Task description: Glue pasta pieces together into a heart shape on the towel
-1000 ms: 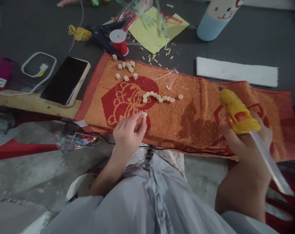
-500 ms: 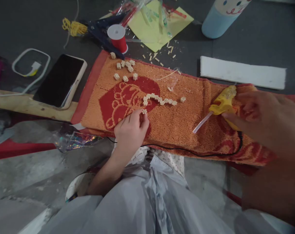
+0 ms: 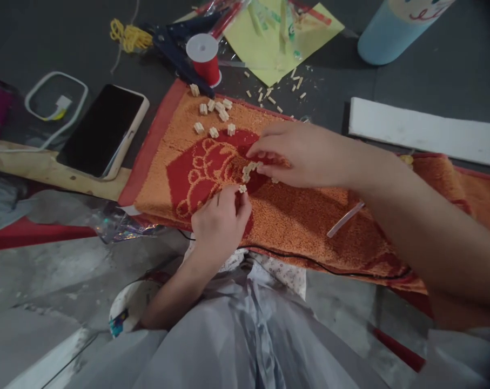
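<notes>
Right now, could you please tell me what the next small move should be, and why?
Probably close the right hand gently on the pale chain: its thumb and fingers are apart, close beside it, and the left hand pinches a single pale piece just short of the chain's nearer end.

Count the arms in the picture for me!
2: the left arm, at the front of the towel, with the left grip pinching a small block; the right arm, above it, with the right grip over the block chain. No others show.
</notes>
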`<state>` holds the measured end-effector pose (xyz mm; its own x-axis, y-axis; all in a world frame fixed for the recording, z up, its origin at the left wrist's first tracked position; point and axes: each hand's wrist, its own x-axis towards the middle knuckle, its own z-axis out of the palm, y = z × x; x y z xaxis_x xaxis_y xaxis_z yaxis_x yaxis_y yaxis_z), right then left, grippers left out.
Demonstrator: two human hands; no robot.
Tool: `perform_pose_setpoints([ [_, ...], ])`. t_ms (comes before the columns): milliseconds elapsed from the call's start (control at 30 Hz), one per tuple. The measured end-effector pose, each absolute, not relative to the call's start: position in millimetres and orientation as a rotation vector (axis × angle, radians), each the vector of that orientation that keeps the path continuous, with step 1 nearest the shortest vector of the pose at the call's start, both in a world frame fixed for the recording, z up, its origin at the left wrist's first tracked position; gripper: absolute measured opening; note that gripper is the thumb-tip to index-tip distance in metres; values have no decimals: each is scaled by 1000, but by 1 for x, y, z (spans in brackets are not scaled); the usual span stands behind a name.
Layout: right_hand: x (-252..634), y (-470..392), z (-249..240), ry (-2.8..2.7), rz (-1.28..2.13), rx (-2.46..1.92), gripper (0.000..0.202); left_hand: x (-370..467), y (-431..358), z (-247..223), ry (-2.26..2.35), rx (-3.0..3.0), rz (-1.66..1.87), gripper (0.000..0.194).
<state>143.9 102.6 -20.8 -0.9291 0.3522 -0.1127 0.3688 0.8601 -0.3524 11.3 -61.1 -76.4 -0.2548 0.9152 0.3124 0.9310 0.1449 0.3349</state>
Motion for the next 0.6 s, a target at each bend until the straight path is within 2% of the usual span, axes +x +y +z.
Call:
perform_pose_setpoints([
  [167,134,101,-23,2934,-708,524,46,11,-59,-76,-2356,-1908,-730,17],
  [400,129,107,-27,2936,-810,486,20,15,-57,-66,-2535,-1923,-501,21],
  [600,126,110,-30,2914,-817,506,19,16,-56,-62,-2539,-1933,-463,21],
])
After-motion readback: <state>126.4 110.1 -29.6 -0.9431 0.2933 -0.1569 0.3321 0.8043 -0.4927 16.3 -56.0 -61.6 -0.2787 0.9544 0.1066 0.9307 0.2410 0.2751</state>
